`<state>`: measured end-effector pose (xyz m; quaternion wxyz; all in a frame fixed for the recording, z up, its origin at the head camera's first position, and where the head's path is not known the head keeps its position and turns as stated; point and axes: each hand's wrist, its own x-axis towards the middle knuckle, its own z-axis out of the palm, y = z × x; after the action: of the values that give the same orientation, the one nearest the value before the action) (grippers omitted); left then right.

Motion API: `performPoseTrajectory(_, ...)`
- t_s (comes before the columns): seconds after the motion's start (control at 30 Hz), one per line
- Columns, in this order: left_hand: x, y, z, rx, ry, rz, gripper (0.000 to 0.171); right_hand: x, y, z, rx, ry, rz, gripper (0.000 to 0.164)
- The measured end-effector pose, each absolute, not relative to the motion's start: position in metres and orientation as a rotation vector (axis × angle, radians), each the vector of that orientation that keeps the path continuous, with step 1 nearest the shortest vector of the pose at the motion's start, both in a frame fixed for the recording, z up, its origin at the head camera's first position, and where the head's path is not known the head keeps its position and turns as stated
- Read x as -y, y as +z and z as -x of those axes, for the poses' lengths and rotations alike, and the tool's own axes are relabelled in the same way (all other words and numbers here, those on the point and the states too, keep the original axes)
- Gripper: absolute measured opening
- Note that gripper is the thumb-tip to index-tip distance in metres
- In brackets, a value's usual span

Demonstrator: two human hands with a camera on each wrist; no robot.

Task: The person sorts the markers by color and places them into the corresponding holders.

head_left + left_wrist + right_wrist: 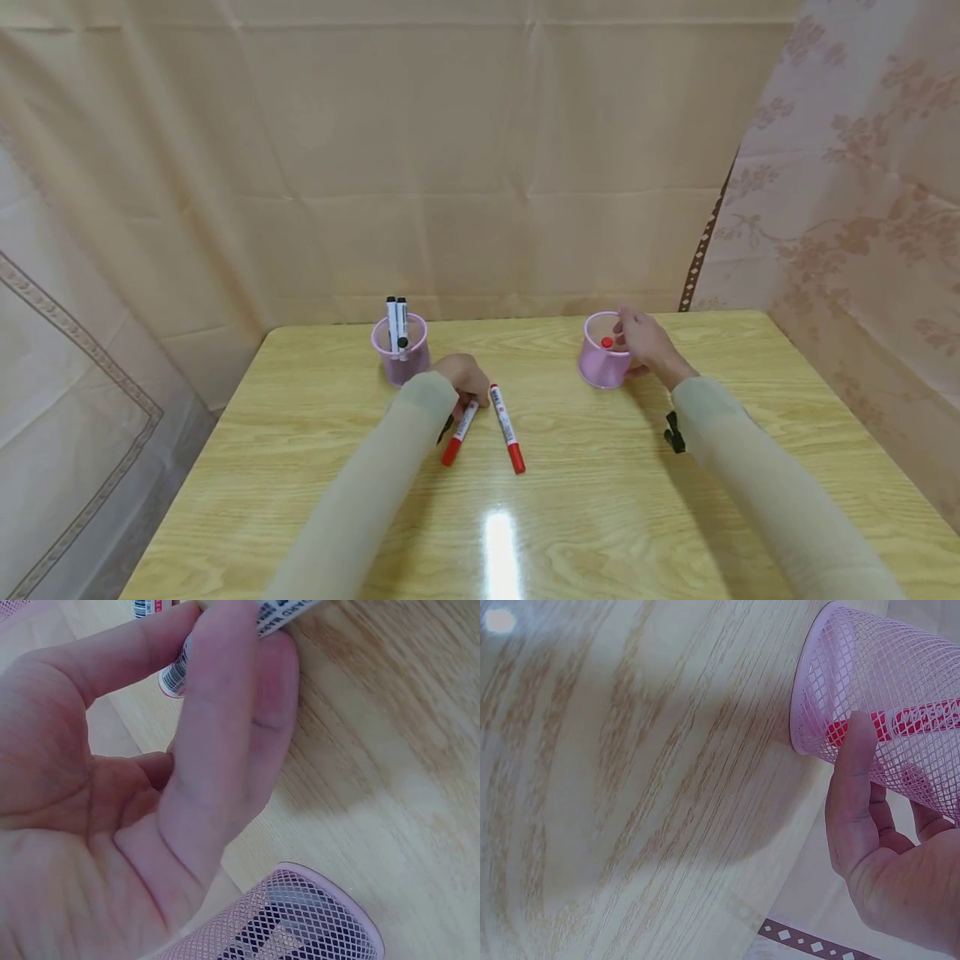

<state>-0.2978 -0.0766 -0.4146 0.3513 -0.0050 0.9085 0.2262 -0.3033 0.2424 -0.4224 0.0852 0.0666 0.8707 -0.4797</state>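
Observation:
My left hand (467, 377) pinches a red-capped marker (463, 427) near its white end; the red cap points toward me. In the left wrist view, fingers cover part of its printed barrel (285, 613). Just to the right, a second red-capped marker (504, 417) lies on the table. My right hand (647, 340) grips a pink mesh pen cup (600, 368) at its right side. The right wrist view has the thumb (855, 754) against the mesh, and a red marker (926, 718) shows inside. Its red tip also appears within the rim in the head view.
Left of my left hand, another pink mesh pen cup (405, 367) holds several black-capped white markers (397, 321). Both cups stand toward the far edge of the wood-grain table (315, 433). A beige cloth (450, 167) hangs behind it, with patterned cloth (885, 208) at the right.

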Motion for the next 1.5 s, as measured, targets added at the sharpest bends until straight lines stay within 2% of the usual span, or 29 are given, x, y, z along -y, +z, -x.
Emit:
performPoseTrajectory(0.3, 0.0746, -0.4180, 0.2942, -2.381, 0.566, 0.024, 0.020, -0.2432, -0.4263, 0.3022, -2.576, -1.443, -0.211, 0.075)
performPoseTrajectory(1.5, 0.0741, -0.4149, 0.2916, -2.382, 0.601, 0.052, 0.021, -0.2435, -0.4212, 0.3043, -2.573, -1.441, -0.196, 0.081)
